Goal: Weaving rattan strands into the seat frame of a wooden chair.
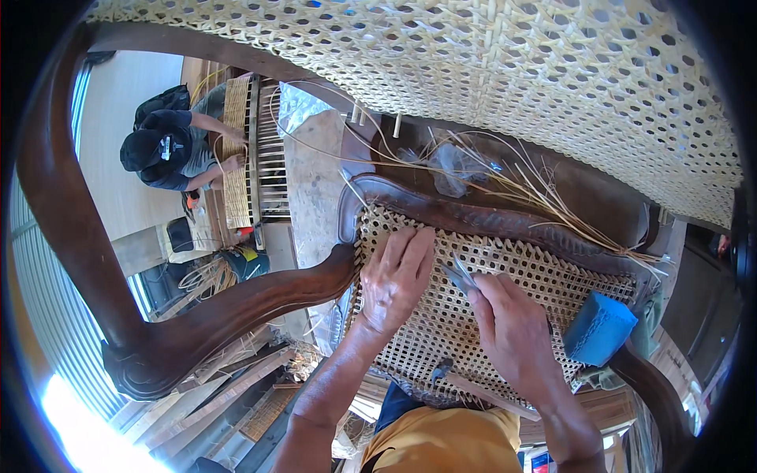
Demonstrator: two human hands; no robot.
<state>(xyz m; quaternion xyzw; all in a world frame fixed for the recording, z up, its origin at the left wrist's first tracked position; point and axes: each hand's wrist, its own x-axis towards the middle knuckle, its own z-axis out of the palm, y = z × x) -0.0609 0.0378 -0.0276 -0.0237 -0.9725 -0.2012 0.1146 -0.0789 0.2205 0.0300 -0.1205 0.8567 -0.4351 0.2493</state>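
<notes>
A woven cane seat (505, 331) in a dark carved wooden chair frame (465, 211) lies in front of me. At its far left corner my left hand (394, 276) rests on the cane, fingers bent and pressed together. What is under those fingertips, if anything, is hidden. To the right, my right hand (512, 327) grips a slim metal tool (460, 275) with two pointed blades, like scissors, held just over the weave and slightly parted. Near the front edge lies a hammer (489, 392) with a wooden handle. A blue block (601, 328) sits at the seat's right side.
Loose cane strands (552, 197) and crumpled clear plastic (453, 169) lie beyond the seat. Another cane panel (505, 71) hangs overhead. A curved chair arm (236, 311) juts out left. Another person (169, 146) works at a woven piece (236, 197), far left.
</notes>
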